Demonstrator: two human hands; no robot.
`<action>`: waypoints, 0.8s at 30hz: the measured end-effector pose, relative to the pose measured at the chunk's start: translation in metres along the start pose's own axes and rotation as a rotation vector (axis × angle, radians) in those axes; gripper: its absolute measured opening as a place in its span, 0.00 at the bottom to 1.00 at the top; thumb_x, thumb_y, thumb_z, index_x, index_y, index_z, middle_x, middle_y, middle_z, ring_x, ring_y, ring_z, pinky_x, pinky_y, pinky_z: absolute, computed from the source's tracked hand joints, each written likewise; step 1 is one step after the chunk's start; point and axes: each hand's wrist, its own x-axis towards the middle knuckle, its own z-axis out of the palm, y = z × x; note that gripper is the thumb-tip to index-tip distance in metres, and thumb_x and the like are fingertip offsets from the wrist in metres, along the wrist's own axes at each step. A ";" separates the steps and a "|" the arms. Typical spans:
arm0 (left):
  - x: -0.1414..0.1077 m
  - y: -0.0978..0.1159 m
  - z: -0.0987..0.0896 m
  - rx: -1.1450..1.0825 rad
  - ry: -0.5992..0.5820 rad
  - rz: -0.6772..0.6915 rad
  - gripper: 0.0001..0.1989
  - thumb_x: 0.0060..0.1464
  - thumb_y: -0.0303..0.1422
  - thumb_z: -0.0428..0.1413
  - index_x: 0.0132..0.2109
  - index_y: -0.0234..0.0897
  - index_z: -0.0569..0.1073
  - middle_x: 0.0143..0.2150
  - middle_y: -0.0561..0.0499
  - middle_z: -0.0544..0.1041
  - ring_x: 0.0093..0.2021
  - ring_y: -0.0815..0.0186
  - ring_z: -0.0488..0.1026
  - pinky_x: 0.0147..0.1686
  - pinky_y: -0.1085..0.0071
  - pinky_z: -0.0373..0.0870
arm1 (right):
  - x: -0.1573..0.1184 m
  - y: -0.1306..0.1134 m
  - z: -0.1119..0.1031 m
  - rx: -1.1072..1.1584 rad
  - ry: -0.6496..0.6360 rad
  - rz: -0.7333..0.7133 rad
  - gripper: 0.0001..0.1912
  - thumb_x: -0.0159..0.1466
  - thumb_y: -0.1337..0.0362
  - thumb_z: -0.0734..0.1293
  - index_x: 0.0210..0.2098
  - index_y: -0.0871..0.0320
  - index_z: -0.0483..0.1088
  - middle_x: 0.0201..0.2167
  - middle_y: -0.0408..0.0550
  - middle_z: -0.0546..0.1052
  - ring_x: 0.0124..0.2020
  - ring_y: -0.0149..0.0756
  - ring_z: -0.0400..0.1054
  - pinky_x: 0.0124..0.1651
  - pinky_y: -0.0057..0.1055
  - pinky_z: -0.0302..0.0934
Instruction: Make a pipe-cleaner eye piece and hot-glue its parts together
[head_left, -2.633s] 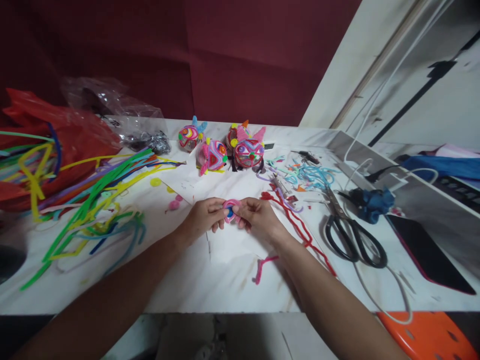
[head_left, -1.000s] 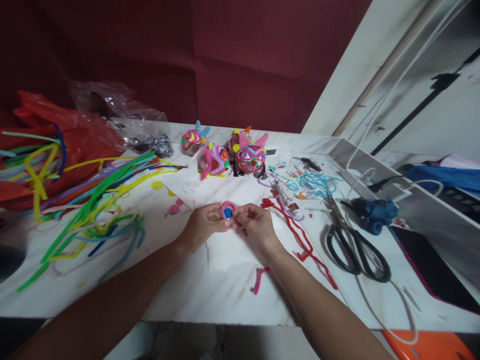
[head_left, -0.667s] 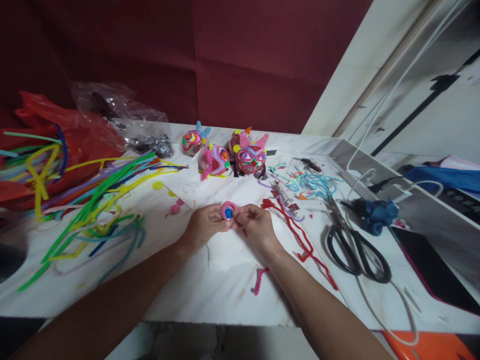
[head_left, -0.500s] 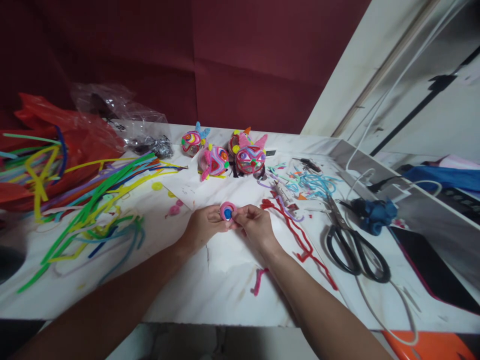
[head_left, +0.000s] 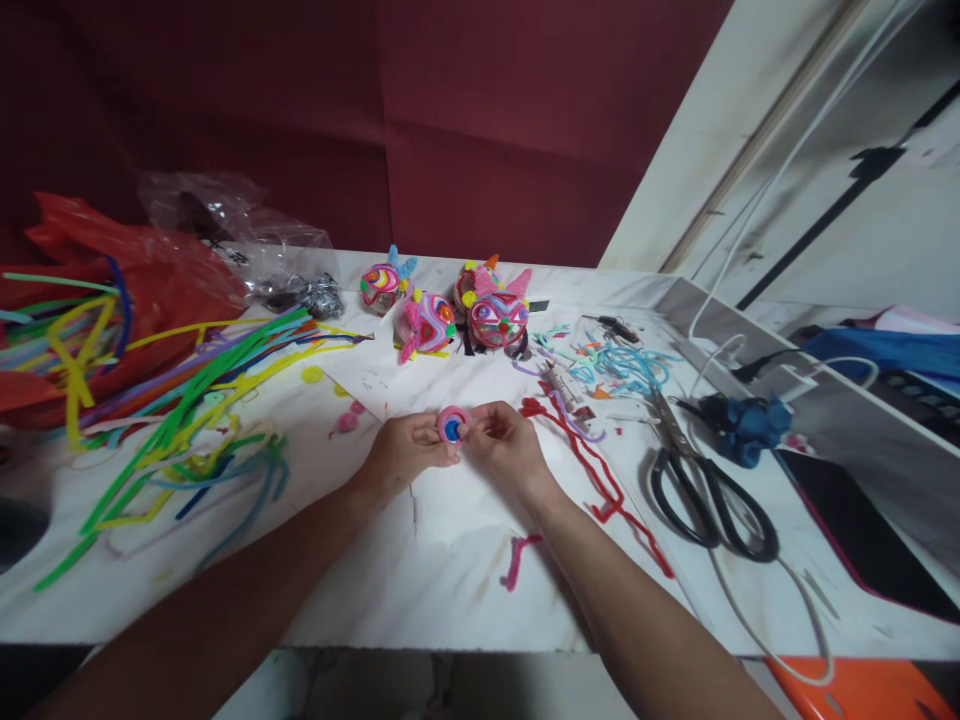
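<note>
A small round piece (head_left: 453, 426), pink around its rim with blue in the middle, is between my two hands above white paper. My left hand (head_left: 411, 445) pinches it from the left. From the right, my right hand (head_left: 504, 440) has thumb and fingers pressed together at its edge; whether they grip the piece or a strand is too small to tell. A short magenta fuzzy strip (head_left: 515, 562) lies below my right wrist. Red fuzzy strips (head_left: 592, 460) lie to the right of that hand.
Several decorated balls (head_left: 499, 318) stand at the back. Coloured fuzzy stems (head_left: 195, 400) and a red bag (head_left: 142, 270) spread over the left. Large scissors (head_left: 694, 485), blue scraps (head_left: 634, 365), a cable and a phone (head_left: 862, 530) lie right.
My right fingertips have drawn slightly away from the middle of the round piece, so more of its blue centre shows. The whole view has shifted slightly.
</note>
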 end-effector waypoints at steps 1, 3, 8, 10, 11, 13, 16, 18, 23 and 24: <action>0.000 0.000 0.000 0.008 -0.004 -0.005 0.19 0.31 0.30 0.71 0.36 0.33 0.80 0.27 0.51 0.81 0.30 0.61 0.80 0.37 0.65 0.80 | 0.001 -0.001 0.000 -0.017 -0.002 -0.009 0.16 0.50 0.53 0.74 0.35 0.54 0.75 0.23 0.40 0.76 0.25 0.34 0.67 0.29 0.31 0.60; 0.000 -0.002 0.000 0.018 -0.025 -0.017 0.17 0.32 0.28 0.71 0.35 0.33 0.80 0.27 0.52 0.81 0.30 0.61 0.80 0.37 0.64 0.81 | 0.002 -0.003 -0.001 -0.018 -0.044 -0.023 0.17 0.52 0.50 0.73 0.36 0.55 0.76 0.25 0.42 0.77 0.26 0.34 0.67 0.31 0.31 0.60; 0.000 -0.005 -0.001 0.004 -0.093 -0.028 0.16 0.33 0.25 0.70 0.34 0.34 0.80 0.28 0.53 0.82 0.31 0.61 0.81 0.38 0.63 0.82 | 0.001 -0.010 -0.003 0.096 -0.155 -0.014 0.18 0.53 0.48 0.73 0.30 0.58 0.77 0.22 0.43 0.76 0.24 0.32 0.65 0.29 0.31 0.58; 0.000 -0.005 -0.002 0.008 -0.098 -0.038 0.16 0.33 0.26 0.70 0.35 0.34 0.80 0.28 0.52 0.82 0.31 0.61 0.81 0.38 0.64 0.82 | 0.000 -0.012 -0.004 0.130 -0.146 0.006 0.18 0.52 0.49 0.74 0.28 0.58 0.77 0.19 0.41 0.74 0.21 0.30 0.61 0.26 0.30 0.56; 0.000 -0.004 -0.002 0.010 -0.095 -0.045 0.16 0.33 0.26 0.70 0.35 0.33 0.80 0.29 0.52 0.82 0.30 0.61 0.81 0.38 0.65 0.82 | 0.000 -0.013 -0.004 0.143 -0.138 0.011 0.17 0.52 0.49 0.74 0.27 0.58 0.77 0.18 0.40 0.72 0.20 0.29 0.60 0.25 0.29 0.54; -0.001 -0.002 -0.001 0.009 -0.092 -0.060 0.16 0.33 0.27 0.71 0.35 0.33 0.79 0.29 0.51 0.82 0.30 0.62 0.81 0.39 0.65 0.82 | 0.000 -0.013 -0.004 0.165 -0.122 0.022 0.17 0.51 0.50 0.74 0.26 0.58 0.76 0.16 0.39 0.70 0.18 0.28 0.57 0.24 0.29 0.52; -0.003 0.001 0.000 0.002 -0.090 -0.093 0.18 0.33 0.29 0.73 0.35 0.32 0.79 0.29 0.50 0.82 0.29 0.62 0.81 0.39 0.64 0.82 | 0.000 -0.012 -0.003 0.188 -0.099 0.050 0.17 0.50 0.50 0.75 0.25 0.58 0.75 0.15 0.38 0.69 0.18 0.27 0.56 0.23 0.28 0.51; -0.003 0.002 0.000 -0.001 -0.101 -0.110 0.19 0.33 0.31 0.74 0.35 0.32 0.79 0.29 0.49 0.82 0.28 0.61 0.81 0.40 0.63 0.82 | 0.000 -0.012 -0.003 0.199 -0.094 0.062 0.17 0.49 0.50 0.75 0.25 0.58 0.75 0.15 0.38 0.69 0.17 0.27 0.56 0.23 0.28 0.51; -0.002 -0.001 0.000 -0.006 -0.119 -0.118 0.22 0.34 0.34 0.75 0.38 0.32 0.79 0.29 0.47 0.82 0.28 0.60 0.81 0.38 0.63 0.82 | -0.002 -0.014 -0.001 0.225 -0.095 0.068 0.20 0.47 0.47 0.76 0.25 0.58 0.75 0.15 0.38 0.68 0.17 0.26 0.55 0.22 0.28 0.49; -0.002 -0.001 -0.001 -0.003 -0.120 -0.117 0.22 0.34 0.35 0.74 0.38 0.32 0.79 0.30 0.47 0.82 0.29 0.60 0.81 0.38 0.63 0.82 | -0.003 -0.014 -0.001 0.229 -0.092 0.072 0.21 0.47 0.46 0.76 0.25 0.58 0.74 0.15 0.38 0.68 0.17 0.26 0.55 0.21 0.28 0.49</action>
